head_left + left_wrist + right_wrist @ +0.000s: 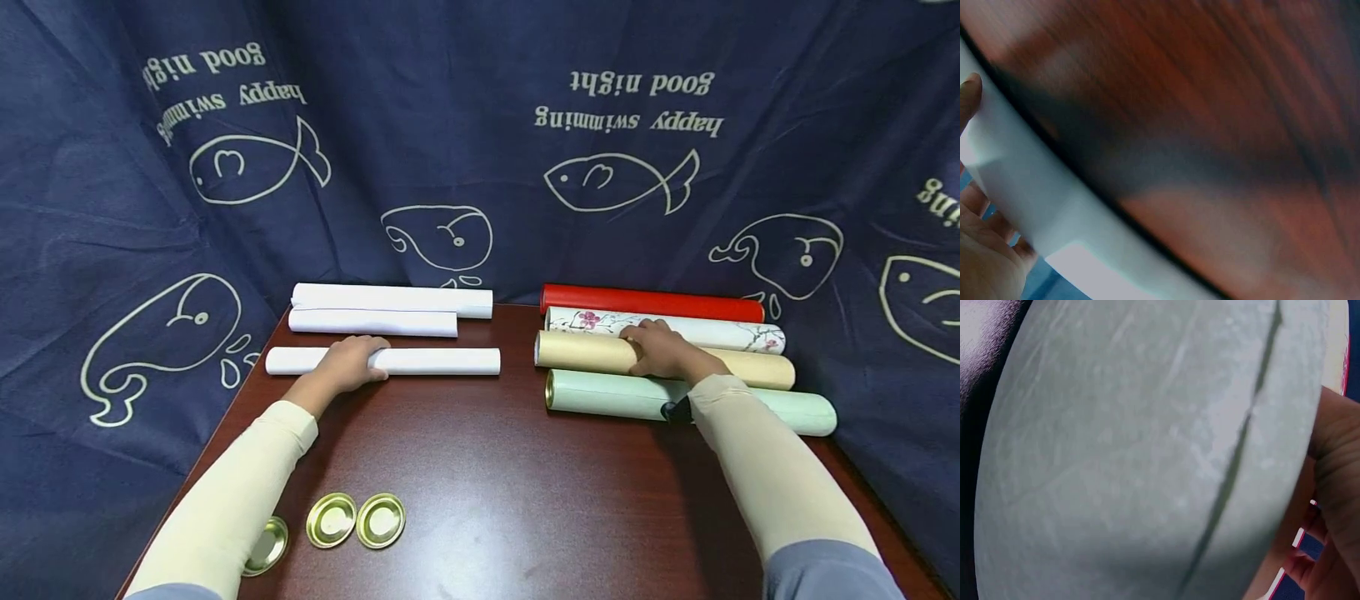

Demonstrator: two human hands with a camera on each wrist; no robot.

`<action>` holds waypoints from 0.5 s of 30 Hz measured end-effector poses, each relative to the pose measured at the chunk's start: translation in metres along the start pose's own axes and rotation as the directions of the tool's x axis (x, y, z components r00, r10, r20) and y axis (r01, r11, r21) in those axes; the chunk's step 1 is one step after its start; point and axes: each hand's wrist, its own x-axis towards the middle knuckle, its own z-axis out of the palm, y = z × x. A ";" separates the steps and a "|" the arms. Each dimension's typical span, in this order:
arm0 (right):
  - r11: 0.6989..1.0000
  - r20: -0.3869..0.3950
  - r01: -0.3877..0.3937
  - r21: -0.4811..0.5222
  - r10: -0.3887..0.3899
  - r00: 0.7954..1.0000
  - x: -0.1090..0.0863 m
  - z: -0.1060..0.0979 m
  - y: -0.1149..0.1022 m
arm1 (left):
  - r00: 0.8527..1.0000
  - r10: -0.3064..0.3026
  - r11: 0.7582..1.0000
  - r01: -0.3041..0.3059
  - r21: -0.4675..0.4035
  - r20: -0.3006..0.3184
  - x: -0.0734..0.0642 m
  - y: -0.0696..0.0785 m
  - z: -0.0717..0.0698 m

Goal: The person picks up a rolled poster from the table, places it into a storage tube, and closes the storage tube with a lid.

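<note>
Nearest, seven o'clock on the reddish-brown wood-grain tabletop: three shallow, round, gold-coloured metal caps. At two o'clock, a pale-green cylindrical tube. Just beyond it, a beige cylindrical tube, fingers of the right hand curled round it. At eleven o'clock, left hand grips a smooth white paper roll, thumb on the near side.

Key relation: roll at nine o'clock from beige tube, almost end to end, small gap between. Both long axes near nine-to-three, tube's right end dipping slightly towards four. Each hand nearer its own piece.

Farther: two white paper rolls, eleven o'clock; white floral-patterned tube and glossy red tube, one o'clock.
</note>
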 end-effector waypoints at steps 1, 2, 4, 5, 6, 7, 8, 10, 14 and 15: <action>1.000 -0.005 0.000 0.003 0.000 1.000 0.000 0.001 0.001 | 1.000 -0.001 1.000 0.001 -0.025 -0.002 -0.001 0.000 0.000; 1.000 -0.008 0.000 0.005 0.000 1.000 0.000 0.002 0.002 | 1.000 -0.003 0.999 0.003 -0.047 -0.005 -0.001 -0.001 0.001; 1.000 -0.014 0.006 0.002 -0.006 1.000 0.001 0.003 0.004 | 1.000 -0.011 0.997 0.010 -0.074 -0.007 -0.001 -0.002 0.002; 1.000 -0.015 0.009 -0.002 -0.009 1.000 0.001 0.002 0.005 | 1.000 -0.013 0.997 0.012 -0.079 -0.008 0.000 -0.003 0.003; 1.000 -0.016 0.016 -0.010 -0.016 1.000 0.002 0.002 0.006 | 1.000 -0.011 0.997 0.011 -0.080 -0.010 0.000 -0.003 0.004; 1.000 -0.012 0.017 -0.021 -0.017 1.000 0.002 0.001 0.006 | 1.000 -0.016 0.996 0.015 -0.083 -0.007 0.001 -0.003 0.003; 0.999 -0.009 0.022 -0.034 -0.022 1.000 0.003 0.000 0.006 | 1.000 -0.020 0.996 0.019 -0.082 -0.004 0.001 -0.004 0.004; 0.998 -0.002 0.032 -0.060 -0.032 0.999 0.005 -0.003 0.004 | 1.000 -0.024 0.996 0.024 -0.082 -0.004 0.002 -0.004 0.003; 0.995 0.014 0.042 -0.086 -0.041 0.999 0.003 -0.006 -0.003 | 0.999 -0.043 0.994 0.042 -0.105 -0.007 0.002 -0.005 0.004; 0.995 0.017 0.043 -0.085 -0.042 0.999 0.002 -0.007 -0.004 | 0.999 -0.044 0.993 0.043 -0.111 -0.008 0.002 -0.005 0.005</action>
